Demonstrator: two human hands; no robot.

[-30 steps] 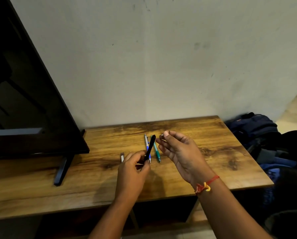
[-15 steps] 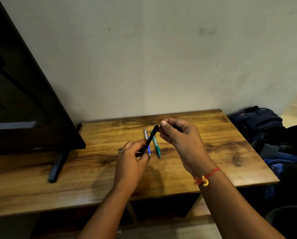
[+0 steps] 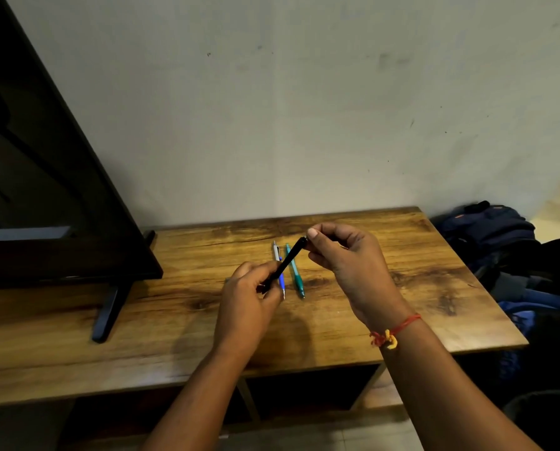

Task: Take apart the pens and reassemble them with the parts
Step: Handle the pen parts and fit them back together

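Your left hand [image 3: 244,304] is gripping the black pen [image 3: 286,262] | your right hand [image 3: 347,258] fingers [image 3: 312,234] are pinching its top end | worktop [image 3: 435,288]

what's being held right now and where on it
A black pen, held above the table. The left hand has its grip on the lower end; the right hand pinches the upper tip between thumb and fingers.

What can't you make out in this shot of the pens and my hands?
- Head view: lower end of the black pen, hidden inside the left hand.
- Whatever the right hand pinches at its top: too small, covered by fingertips.
- Blue pen: crossed by the black pen.
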